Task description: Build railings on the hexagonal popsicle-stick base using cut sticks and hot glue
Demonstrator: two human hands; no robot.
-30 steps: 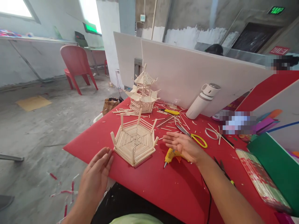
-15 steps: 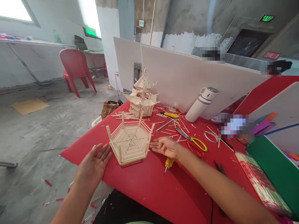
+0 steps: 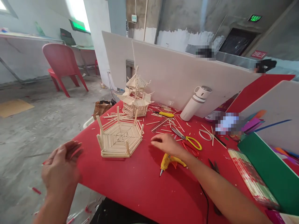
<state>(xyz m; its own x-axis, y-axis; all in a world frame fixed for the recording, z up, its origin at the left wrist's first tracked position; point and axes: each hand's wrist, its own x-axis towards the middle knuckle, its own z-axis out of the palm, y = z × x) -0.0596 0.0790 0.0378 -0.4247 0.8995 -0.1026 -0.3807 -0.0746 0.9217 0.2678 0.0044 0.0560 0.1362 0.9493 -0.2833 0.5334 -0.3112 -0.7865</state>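
Note:
A hexagonal wooden-stick base [image 3: 121, 138] with short upright posts at its corners lies on the red tabletop between my hands. My left hand [image 3: 61, 169] hovers by the table's left edge, apart from the base, its fingers loosely bent with nothing in them. To the base's right, my right hand [image 3: 166, 144] is held above the table, thumb and fingers apart and empty. Below its wrist lies a yellow glue gun [image 3: 166, 161], nozzle toward me. Behind the base stands a tiered stick pagoda [image 3: 135, 95].
Loose sticks, a yellow-handled cutter [image 3: 166, 114] and yellow-handled scissors [image 3: 187, 137] lie beyond my right hand. A white thermos [image 3: 195, 104] stands by the white partition. At right are a pack of sticks [image 3: 253, 177] and a green box [image 3: 268, 165]. A red chair [image 3: 62, 63] stands farther left.
Both hands have drawn away from the base, the left one outward to the left. The base now sits turned, with a flat side toward me. My view has shifted slightly right.

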